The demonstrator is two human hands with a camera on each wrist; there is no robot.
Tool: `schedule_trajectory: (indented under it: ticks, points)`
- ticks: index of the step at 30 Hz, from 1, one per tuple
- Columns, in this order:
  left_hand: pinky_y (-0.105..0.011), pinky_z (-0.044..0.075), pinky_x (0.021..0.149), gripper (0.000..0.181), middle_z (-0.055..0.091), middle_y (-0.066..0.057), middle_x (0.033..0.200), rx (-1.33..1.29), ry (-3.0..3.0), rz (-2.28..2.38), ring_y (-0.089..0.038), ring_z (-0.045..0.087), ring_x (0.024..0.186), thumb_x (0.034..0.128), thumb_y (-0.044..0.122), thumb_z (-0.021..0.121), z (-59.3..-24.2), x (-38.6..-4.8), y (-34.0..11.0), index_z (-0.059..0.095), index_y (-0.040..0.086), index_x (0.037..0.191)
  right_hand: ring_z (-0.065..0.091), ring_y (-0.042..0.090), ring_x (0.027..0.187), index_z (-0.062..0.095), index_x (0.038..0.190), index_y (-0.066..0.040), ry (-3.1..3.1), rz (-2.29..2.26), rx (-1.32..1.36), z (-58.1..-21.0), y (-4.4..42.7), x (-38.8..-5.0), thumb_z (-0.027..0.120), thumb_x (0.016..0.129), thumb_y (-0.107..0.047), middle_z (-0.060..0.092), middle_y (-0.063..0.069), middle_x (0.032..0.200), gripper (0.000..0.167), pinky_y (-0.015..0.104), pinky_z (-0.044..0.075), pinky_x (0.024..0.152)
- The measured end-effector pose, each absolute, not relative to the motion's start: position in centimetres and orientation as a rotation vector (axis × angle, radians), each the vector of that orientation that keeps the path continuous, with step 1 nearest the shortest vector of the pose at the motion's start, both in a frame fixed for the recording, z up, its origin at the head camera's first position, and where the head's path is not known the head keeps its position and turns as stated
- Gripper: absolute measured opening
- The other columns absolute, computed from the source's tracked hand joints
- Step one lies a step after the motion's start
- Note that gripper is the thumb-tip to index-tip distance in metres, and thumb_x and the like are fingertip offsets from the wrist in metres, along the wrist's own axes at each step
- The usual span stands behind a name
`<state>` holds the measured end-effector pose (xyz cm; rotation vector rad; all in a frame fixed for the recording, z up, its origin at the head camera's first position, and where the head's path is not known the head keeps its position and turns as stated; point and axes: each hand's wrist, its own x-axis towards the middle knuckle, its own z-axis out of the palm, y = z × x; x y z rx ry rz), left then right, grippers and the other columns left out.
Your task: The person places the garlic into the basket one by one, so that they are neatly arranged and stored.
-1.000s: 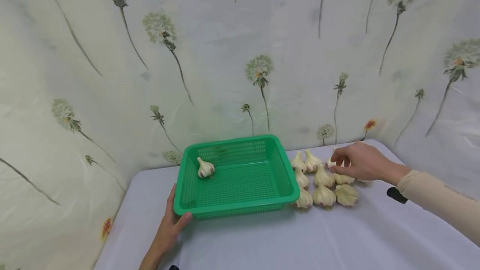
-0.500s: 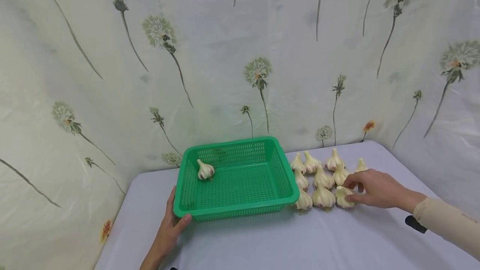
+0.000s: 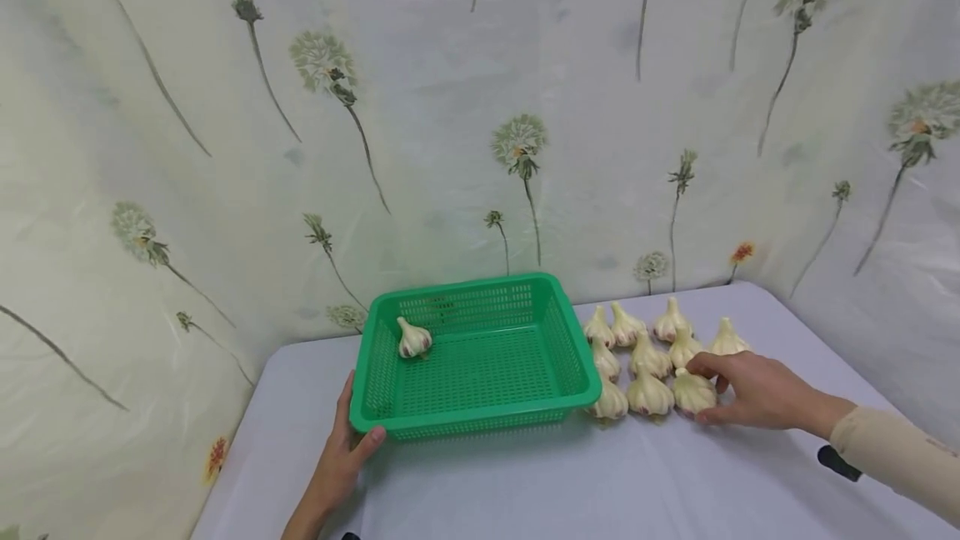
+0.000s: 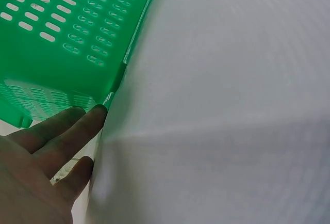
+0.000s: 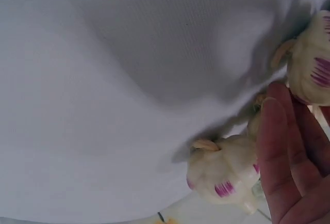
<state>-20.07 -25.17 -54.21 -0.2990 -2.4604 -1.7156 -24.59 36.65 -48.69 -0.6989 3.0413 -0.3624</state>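
Note:
A green plastic basket (image 3: 480,423) stands on the table with one garlic bulb (image 3: 414,338) in its far left corner. Against its near left corner rests my left hand (image 3: 333,461), thumb at the front rim and fingers along the side. The left wrist view shows those fingers (image 4: 77,136) extended, touching the basket's lower edge. My right hand (image 3: 761,390) has thumb and fingers around the front right garlic bulb (image 3: 693,394) of a group. In the right wrist view the fingertips touch this bulb (image 5: 312,66) at the right edge, partly cut off.
Several more garlic bulbs (image 3: 648,394) stand in close rows right of the basket. One bulb (image 3: 726,338) sits behind my right hand. A white cloth covers the table (image 3: 525,482); a dandelion-print curtain (image 3: 450,148) hangs behind it.
My right hand has come from the back of the garlic group toward its front right bulb and closed around it. The left hand and basket have stayed in place.

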Motion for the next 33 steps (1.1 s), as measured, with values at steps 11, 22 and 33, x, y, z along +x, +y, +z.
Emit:
schedule_trajectory:
  ticks: [11,22,33]
  points:
    - [-0.074,0.013,0.122,0.092,0.011,-0.014,0.178,-0.291,-2.468,-1.678,-0.041,0.009,0.162,0.1047,0.021,0.064,-54.2,-20.2,-25.4,0.003,0.037,0.171,0.059,-0.007,0.08,0.072,0.126,-0.019,3.065,-0.416,-0.791,-49.2,36.4,-24.4,0.091,0.077,-0.057,0.075,-0.009,0.109,0.065,0.024,0.048,0.063]
    - [-0.074,0.012,0.122,0.092,0.009,-0.013,0.178,-0.304,-2.45,-1.712,-0.041,0.008,0.163,0.1046,0.021,0.064,-54.3,-20.1,-25.3,0.003,0.04,0.171,0.054,-0.008,0.065,0.081,0.111,-0.009,3.064,-0.533,-0.723,-47.3,36.1,-24.9,0.096,0.071,-0.048,0.071,-0.019,0.08,0.058,0.022,0.047,0.061]
    - [-0.072,0.013,0.122,0.093,0.009,-0.013,0.178,-0.336,-2.438,-1.713,-0.04,0.008,0.163,0.1045,0.019,0.064,-54.1,-20.3,-25.4,0.002,0.041,0.17,0.07,0.0,0.076,0.08,0.114,-0.004,3.042,-0.776,-0.682,-42.5,34.2,-27.5,0.097,0.071,-0.032,0.08,-0.004,0.091,0.054,0.026,0.055,0.067]
